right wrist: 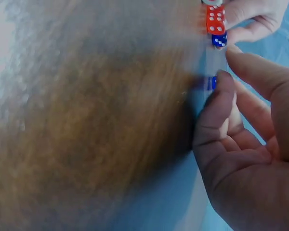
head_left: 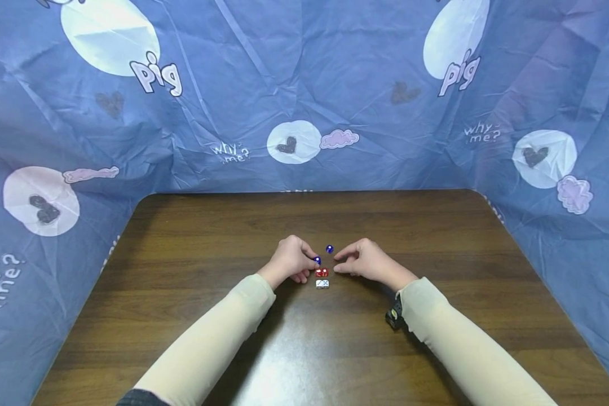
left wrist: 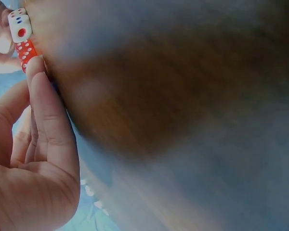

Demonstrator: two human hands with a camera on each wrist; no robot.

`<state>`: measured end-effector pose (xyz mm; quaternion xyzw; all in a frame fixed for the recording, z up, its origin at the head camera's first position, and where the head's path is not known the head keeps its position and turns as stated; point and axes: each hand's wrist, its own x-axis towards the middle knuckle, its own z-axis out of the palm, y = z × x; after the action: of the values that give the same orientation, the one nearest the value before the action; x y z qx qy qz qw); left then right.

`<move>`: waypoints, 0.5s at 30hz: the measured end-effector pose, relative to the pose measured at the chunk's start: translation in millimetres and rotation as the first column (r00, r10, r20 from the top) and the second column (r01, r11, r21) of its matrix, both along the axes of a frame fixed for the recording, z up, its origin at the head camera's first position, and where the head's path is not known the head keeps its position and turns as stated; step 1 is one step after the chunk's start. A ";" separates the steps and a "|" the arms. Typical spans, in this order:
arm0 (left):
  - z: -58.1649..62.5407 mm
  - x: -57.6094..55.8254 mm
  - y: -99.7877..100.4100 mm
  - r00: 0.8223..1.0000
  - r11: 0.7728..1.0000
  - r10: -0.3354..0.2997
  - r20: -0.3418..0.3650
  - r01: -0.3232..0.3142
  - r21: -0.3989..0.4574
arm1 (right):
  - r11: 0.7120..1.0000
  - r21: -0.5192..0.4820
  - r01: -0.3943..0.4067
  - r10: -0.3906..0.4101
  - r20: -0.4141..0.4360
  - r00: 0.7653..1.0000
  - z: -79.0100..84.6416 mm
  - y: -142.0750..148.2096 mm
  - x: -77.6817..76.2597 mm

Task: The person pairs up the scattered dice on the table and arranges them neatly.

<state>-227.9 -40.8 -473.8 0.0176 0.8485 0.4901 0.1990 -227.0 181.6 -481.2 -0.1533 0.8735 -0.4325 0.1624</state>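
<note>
My left hand [head_left: 292, 259] pinches a blue die [head_left: 317, 260] between thumb and forefinger, just behind a pair of red dice [head_left: 322, 272]. Two white dice [head_left: 322, 284] sit side by side in front of the red pair. Another blue die [head_left: 330, 248] lies farther back, apart from the rest. To the right of the dice, my right hand [head_left: 367, 262] is held with thumb and fingers parted and nothing between them. In the left wrist view, the left hand's fingers [left wrist: 53, 115] hide the held die. The right wrist view has the loose blue die [right wrist: 214, 83] partly behind a right finger.
A brown wood-grain table [head_left: 182, 248] lies under everything. Blue printed cloth [head_left: 264, 67] hangs behind it and along both sides. A dark strapped device [head_left: 394, 316] is on the right wrist, beside the sleeve.
</note>
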 end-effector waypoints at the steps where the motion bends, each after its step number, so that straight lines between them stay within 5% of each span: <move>1: 0.0 0.0 -0.1 1.000 1.000 0.003 0.005 -0.003 0.001 | 1.000 -0.019 0.021 -0.021 -0.001 1.000 -0.7 1.1 -1.0; 6: 0.8 -0.2 0.1 1.000 1.000 0.010 0.023 -0.010 0.012 | 0.990 -0.054 0.132 -0.134 -0.022 0.991 -4.1 -1.0 -6.7; 15: -1.8 -0.8 0.1 0.998 0.998 0.029 0.051 -0.032 0.052 | 0.960 0.103 0.261 -0.241 -0.171 0.955 -3.7 -21.0 -12.5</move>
<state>-228.7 -40.7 -475.6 -0.0026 0.8302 0.5154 0.2123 -239.5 160.5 -484.9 -0.0640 0.9213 -0.3807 0.0460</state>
